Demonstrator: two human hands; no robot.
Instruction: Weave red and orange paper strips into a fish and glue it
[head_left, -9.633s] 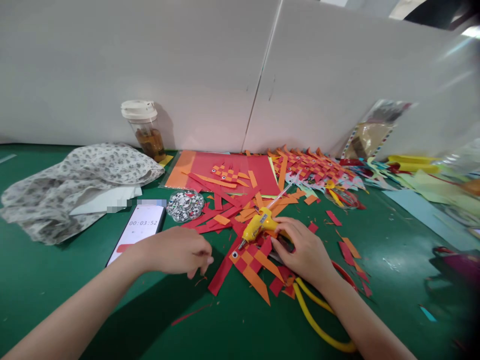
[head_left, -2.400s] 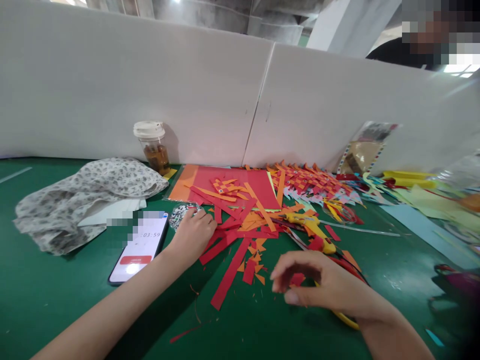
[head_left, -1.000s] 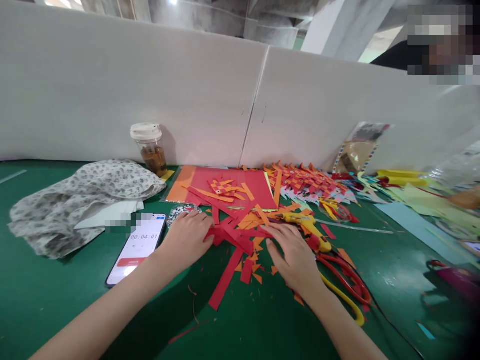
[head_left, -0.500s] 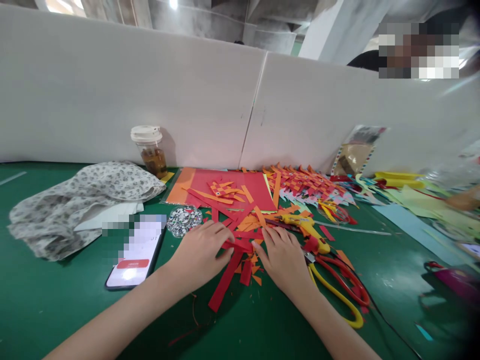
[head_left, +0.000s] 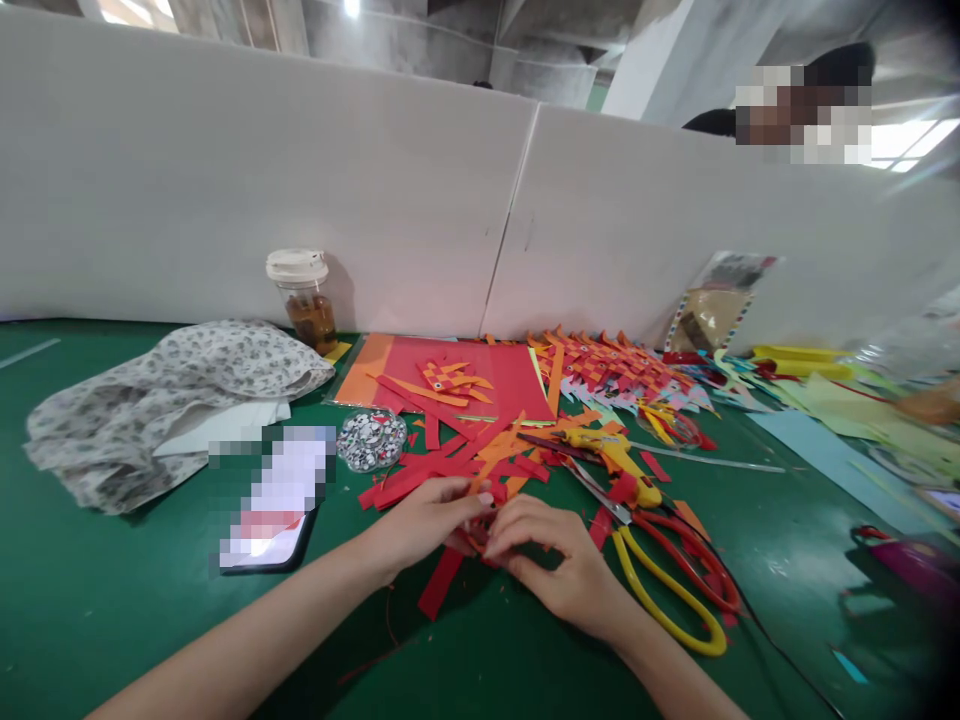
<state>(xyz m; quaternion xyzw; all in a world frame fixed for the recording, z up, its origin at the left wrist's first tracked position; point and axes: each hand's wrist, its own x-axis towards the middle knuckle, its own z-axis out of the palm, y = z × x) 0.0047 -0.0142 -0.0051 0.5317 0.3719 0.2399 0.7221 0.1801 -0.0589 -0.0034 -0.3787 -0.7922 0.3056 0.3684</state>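
Red paper scraps (head_left: pixel 498 491) between curled fingers (head_left: pixel 523 524) of left hand (head_left: pixel 427 520) and right hand (head_left: pixel 556 560); whether pinched, cannot tell.

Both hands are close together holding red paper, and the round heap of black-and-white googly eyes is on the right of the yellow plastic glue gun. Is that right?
Not quite. The head view shows the googly eyes on the left of the glue gun. The left hand and right hand are close together, holding red paper.
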